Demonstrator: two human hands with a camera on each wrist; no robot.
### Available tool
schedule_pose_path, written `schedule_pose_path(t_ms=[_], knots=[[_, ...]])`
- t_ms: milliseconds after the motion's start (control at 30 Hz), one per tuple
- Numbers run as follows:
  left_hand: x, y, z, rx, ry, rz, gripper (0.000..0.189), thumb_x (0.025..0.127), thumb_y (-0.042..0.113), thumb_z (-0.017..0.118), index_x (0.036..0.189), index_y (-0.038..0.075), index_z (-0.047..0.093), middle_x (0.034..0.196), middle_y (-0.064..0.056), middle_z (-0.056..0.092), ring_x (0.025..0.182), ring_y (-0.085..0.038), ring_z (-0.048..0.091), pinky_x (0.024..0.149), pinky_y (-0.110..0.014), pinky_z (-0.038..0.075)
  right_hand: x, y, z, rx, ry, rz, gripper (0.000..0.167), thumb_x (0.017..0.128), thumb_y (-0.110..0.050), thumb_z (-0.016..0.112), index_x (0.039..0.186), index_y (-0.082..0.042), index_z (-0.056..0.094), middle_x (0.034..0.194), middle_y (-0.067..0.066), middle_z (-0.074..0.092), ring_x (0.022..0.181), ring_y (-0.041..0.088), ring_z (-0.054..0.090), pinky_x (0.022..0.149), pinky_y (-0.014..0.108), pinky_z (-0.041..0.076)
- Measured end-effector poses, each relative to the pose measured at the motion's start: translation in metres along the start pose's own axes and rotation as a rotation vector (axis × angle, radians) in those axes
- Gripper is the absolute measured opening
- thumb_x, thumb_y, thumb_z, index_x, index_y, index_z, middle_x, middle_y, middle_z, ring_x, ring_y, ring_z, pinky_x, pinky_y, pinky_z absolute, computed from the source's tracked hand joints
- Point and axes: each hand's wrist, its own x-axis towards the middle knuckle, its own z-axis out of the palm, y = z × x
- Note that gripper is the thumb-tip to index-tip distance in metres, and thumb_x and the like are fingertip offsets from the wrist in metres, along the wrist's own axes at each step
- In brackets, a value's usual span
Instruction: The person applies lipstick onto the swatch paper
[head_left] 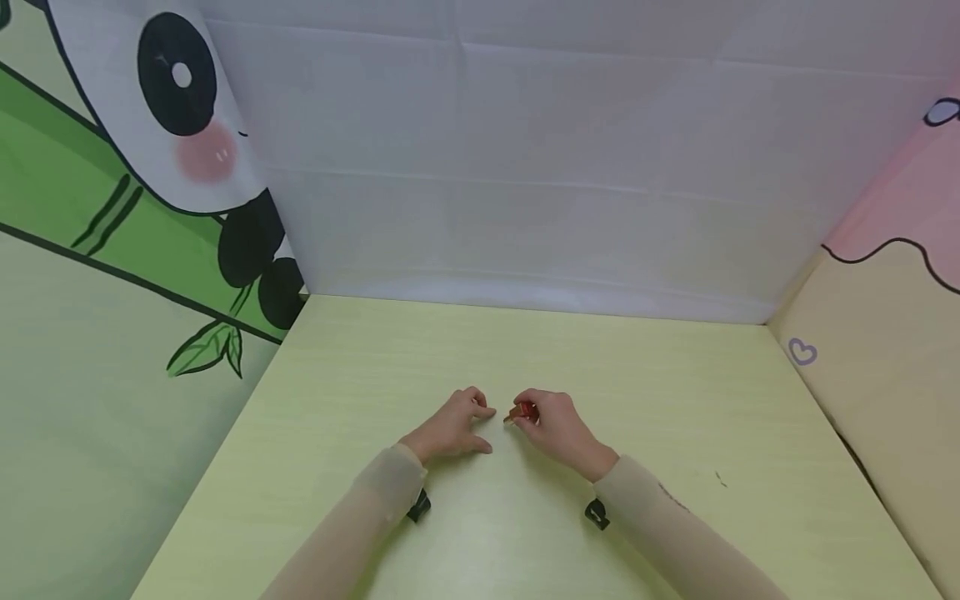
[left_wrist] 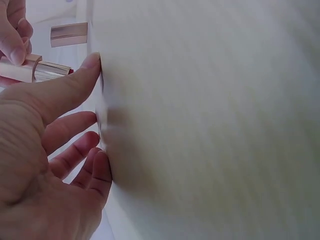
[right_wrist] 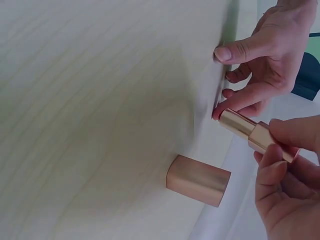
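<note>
One lipstick is pinched at its base by the right hand; light, stiff, slick handling and a fragile red tip are expected, so the base is best gripped. The tip is directed toward the left hand, by which nothing is held. The cap is stood upright nearby on the table, backed by a white sheet.

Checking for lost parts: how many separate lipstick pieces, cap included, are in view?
2: the lipstick tube, held in the right hand, and the cap, apart from it on the table near that hand. Others could be hidden.
</note>
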Motion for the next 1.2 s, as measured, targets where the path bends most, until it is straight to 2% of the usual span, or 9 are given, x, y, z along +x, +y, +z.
schedule_pose_path(t_ms=[300,567,833,1200], knots=[[-0.004,0.007,-0.005,-0.033,-0.01,-0.012,0.062,0.074,0.021,0.085,0.124,-0.005,0.059,0.109,-0.007,0.047,0.099,-0.023,0.04,0.085,-0.035,0.039,0.001,-0.003,0.009,0.01,-0.016,-0.008,0.019,0.082,-0.005,0.075,0.098,0.003,0.068,0.081,-0.001,0.065,0.068,0.01,0.054,0.061,0.024,0.048],[-0.007,0.003,-0.003,-0.013,-0.014,-0.011,0.062,0.074,0.023,0.084,0.124,-0.003,0.06,0.108,-0.005,0.046,0.098,-0.022,0.039,0.085,-0.034,0.039,0.001,-0.006,0.014,0.013,-0.005,-0.002,0.02,0.082,-0.005,0.075,0.099,0.003,0.068,0.081,0.0,0.065,0.068,0.01,0.055,0.061,0.024,0.048],[-0.006,0.001,-0.002,0.005,-0.018,-0.016,0.063,0.075,0.027,0.084,0.126,-0.001,0.06,0.106,0.0,0.044,0.099,-0.021,0.039,0.084,-0.031,0.039,0.005,-0.007,0.015,-0.024,-0.056,0.02,0.016,0.082,-0.008,0.076,0.094,-0.002,0.067,0.078,-0.003,0.061,0.066,0.009,0.053,0.058,0.023,0.047],[-0.002,0.001,-0.002,0.002,-0.015,-0.003,0.063,0.075,0.027,0.084,0.126,-0.001,0.059,0.106,-0.002,0.045,0.097,-0.021,0.038,0.082,-0.03,0.039,0.009,-0.013,0.009,-0.058,-0.129,-0.03,0.008,0.081,-0.004,0.075,0.085,-0.004,0.068,0.069,-0.006,0.056,0.059,0.009,0.049,0.053,0.022,0.044]])
